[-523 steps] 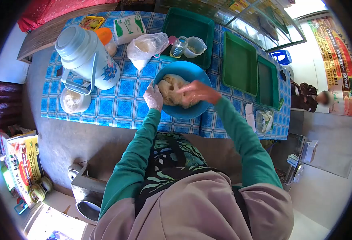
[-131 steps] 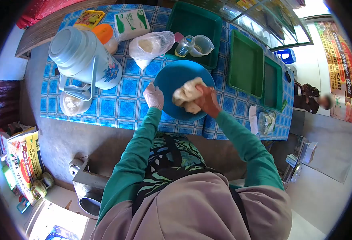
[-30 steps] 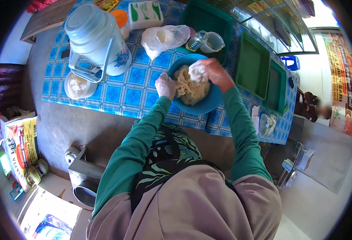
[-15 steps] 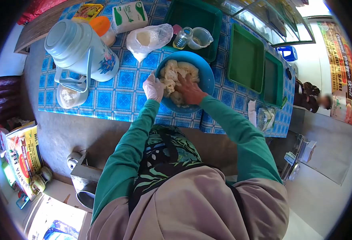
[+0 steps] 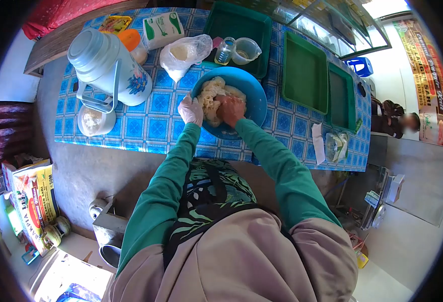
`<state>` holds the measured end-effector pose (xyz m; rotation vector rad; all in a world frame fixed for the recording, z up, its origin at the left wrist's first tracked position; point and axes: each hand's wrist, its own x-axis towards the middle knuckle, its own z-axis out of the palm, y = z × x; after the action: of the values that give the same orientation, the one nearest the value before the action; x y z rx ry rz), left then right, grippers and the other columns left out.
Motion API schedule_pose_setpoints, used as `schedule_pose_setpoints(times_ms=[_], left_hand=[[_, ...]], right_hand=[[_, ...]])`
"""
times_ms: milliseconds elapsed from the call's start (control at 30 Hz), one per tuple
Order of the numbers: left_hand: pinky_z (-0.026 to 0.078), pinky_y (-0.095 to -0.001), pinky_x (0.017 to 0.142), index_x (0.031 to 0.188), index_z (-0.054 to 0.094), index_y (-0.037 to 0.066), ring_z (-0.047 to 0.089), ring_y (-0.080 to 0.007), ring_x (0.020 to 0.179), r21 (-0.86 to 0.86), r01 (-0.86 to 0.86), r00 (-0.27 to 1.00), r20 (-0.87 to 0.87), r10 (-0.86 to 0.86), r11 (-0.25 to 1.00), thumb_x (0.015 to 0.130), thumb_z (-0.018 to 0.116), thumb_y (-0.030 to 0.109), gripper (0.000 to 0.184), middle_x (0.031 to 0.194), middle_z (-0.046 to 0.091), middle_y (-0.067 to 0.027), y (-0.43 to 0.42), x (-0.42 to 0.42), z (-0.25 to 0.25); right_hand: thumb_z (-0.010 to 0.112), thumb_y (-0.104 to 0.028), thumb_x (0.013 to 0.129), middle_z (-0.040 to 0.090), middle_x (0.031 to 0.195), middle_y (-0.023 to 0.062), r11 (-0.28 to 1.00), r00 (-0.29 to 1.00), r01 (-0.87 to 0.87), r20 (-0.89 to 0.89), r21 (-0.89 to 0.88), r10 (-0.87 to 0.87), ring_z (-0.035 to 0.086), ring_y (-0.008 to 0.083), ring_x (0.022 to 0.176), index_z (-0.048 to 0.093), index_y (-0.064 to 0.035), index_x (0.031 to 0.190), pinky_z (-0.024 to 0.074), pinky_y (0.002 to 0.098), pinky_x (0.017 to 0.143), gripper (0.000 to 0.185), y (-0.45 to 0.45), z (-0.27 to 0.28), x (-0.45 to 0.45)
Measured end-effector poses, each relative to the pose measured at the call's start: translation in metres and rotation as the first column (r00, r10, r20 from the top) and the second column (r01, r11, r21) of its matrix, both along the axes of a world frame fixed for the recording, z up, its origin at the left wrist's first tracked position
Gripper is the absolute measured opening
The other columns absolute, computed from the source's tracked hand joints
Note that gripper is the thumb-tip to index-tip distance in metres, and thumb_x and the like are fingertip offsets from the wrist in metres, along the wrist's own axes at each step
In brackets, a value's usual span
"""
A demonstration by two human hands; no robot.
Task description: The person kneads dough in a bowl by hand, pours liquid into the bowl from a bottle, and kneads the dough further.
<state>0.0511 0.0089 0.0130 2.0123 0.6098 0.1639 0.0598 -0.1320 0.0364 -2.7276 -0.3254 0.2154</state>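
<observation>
A blue bowl [image 5: 258, 103] holds a lumpy mass of pale dough [image 5: 210, 100]. My left hand [image 5: 190, 110], in a whitish glove, grips the bowl's left rim. Inside the bowl, my right hand [image 5: 231, 109] is pressed into the dough with its fingers curled in; the fingertips are hidden. Just behind the bowl lies an open plastic bag of white powder [image 5: 181, 54]. A glass jar [image 5: 225, 51] and a clear plastic measuring cup [image 5: 246, 51] stand in a dark green tray [image 5: 260, 31] at the back.
A large thermos [image 5: 108, 65] stands on the left, beside a white-filled tub [image 5: 95, 122]. Behind are an orange-lidded jar [image 5: 132, 43] and a white-green packet [image 5: 163, 30]. Green trays [image 5: 304, 75] and a plastic packet [image 5: 336, 147] lie right. A person [image 5: 393, 121] is at far right.
My right hand has gone from spread fingers on the dough to a curled, fist-like press, shifting slightly left. My left hand stays on the rim. The view has shifted slightly.
</observation>
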Motion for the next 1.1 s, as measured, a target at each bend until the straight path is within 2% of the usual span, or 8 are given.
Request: schedule_pose_setpoints(times_ms=[200, 433, 500, 633, 733, 800, 1033, 1100], left_hand=[[0.046, -0.0368, 0.077, 0.107, 0.060, 0.002, 0.061, -0.0330, 0.084, -0.020, 0.002, 1.000, -0.001, -0.002, 1.000, 0.075, 0.054, 0.009, 0.033, 0.090, 0.063, -0.0206, 0.001, 0.001, -0.005], [0.046, -0.0376, 0.077, 0.107, 0.060, 0.003, 0.061, -0.0340, 0.083, 0.058, 0.034, 0.999, -0.013, -0.033, 0.998, 0.074, 0.054, 0.009, 0.034, 0.089, 0.063, -0.0219, 0.001, -0.003, 0.005], [0.046, -0.0378, 0.078, 0.107, 0.060, 0.003, 0.061, -0.0343, 0.084, 0.068, 0.029, 1.000, 0.005, -0.029, 0.997, 0.074, 0.054, 0.010, 0.034, 0.089, 0.063, -0.0222, 0.002, -0.002, 0.000], [0.046, -0.0382, 0.078, 0.107, 0.060, 0.004, 0.061, -0.0351, 0.084, 0.082, 0.028, 0.999, 0.026, -0.030, 0.996, 0.075, 0.054, 0.011, 0.034, 0.089, 0.062, -0.0227, 0.003, -0.002, -0.008], [0.046, -0.0384, 0.079, 0.107, 0.060, 0.004, 0.060, -0.0352, 0.086, 0.069, 0.004, 0.999, 0.038, -0.006, 0.998, 0.074, 0.055, 0.011, 0.034, 0.091, 0.062, -0.0233, 0.002, -0.004, -0.006], [0.046, -0.0383, 0.079, 0.107, 0.060, 0.003, 0.060, -0.0349, 0.087, 0.047, 0.011, 0.999, 0.047, -0.013, 0.999, 0.074, 0.055, 0.010, 0.034, 0.092, 0.062, -0.0233, 0.001, -0.005, -0.005], [0.046, -0.0339, 0.076, 0.109, 0.059, 0.001, 0.062, -0.0320, 0.086, -0.110, -0.036, 0.998, 0.042, 0.041, 0.993, 0.076, 0.055, 0.008, 0.034, 0.091, 0.063, -0.0223, 0.000, -0.004, -0.009], [0.046, -0.0381, 0.078, 0.108, 0.061, 0.004, 0.060, -0.0348, 0.085, -0.119, -0.063, 0.994, 0.076, 0.073, 0.991, 0.076, 0.053, 0.008, 0.033, 0.089, 0.061, -0.0233, -0.003, -0.003, -0.013]], right_hand=[[0.059, -0.015, 0.066, 0.063, 0.093, 0.0184, 0.941, 0.978, 0.210, -0.065, 0.267, -0.200, 0.058, 0.0385, 0.090, 0.066, -0.0114, 0.096, 0.0453, 0.0450, 0.080, 0.031, -0.012, 0.005, -0.011], [0.058, -0.012, 0.065, 0.061, 0.097, 0.0210, 0.966, 0.983, 0.152, -0.136, 0.209, -0.125, 0.054, 0.0392, 0.097, 0.064, -0.0040, 0.098, 0.0442, 0.0437, 0.084, 0.034, -0.035, 0.021, 0.005], [0.055, -0.005, 0.065, 0.060, 0.104, 0.0212, 0.916, 0.939, -0.226, -0.175, 0.332, 0.295, 0.055, 0.0374, 0.098, 0.062, -0.0046, 0.105, 0.0440, 0.0415, 0.085, 0.040, -0.046, 0.051, 0.010], [0.054, 0.000, 0.066, 0.056, 0.112, 0.0206, 0.814, 0.816, -0.423, -0.223, 0.398, 0.533, 0.053, 0.0341, 0.103, 0.055, -0.0009, 0.113, 0.0422, 0.0401, 0.087, 0.046, -0.063, 0.083, 0.015], [0.057, -0.002, 0.067, 0.050, 0.120, 0.0195, 0.767, 0.691, -0.639, -0.393, 0.060, 0.607, 0.050, 0.0307, 0.108, 0.049, -0.0002, 0.120, 0.0385, 0.0387, 0.092, 0.053, -0.066, 0.098, 0.007], [0.059, -0.009, 0.069, 0.047, 0.120, 0.0195, 0.533, 0.490, -0.728, 0.217, -0.431, 0.845, 0.047, 0.0310, 0.111, 0.044, -0.0005, 0.124, 0.0352, 0.0413, 0.094, 0.057, -0.067, 0.105, -0.002], [0.059, -0.020, 0.070, 0.049, 0.115, 0.0184, 0.352, 0.316, -0.849, 0.155, -0.394, 0.936, 0.046, 0.0319, 0.104, 0.053, -0.0064, 0.109, 0.0350, 0.0437, 0.088, 0.041, -0.017, 0.026, 0.028], [0.063, -0.022, 0.066, 0.049, 0.115, 0.0189, 0.335, 0.482, -0.767, -0.147, -0.548, 0.864, 0.042, 0.0327, 0.111, 0.050, -0.0062, 0.114, 0.0329, 0.0490, 0.090, 0.052, 0.002, 0.014, 0.024]])
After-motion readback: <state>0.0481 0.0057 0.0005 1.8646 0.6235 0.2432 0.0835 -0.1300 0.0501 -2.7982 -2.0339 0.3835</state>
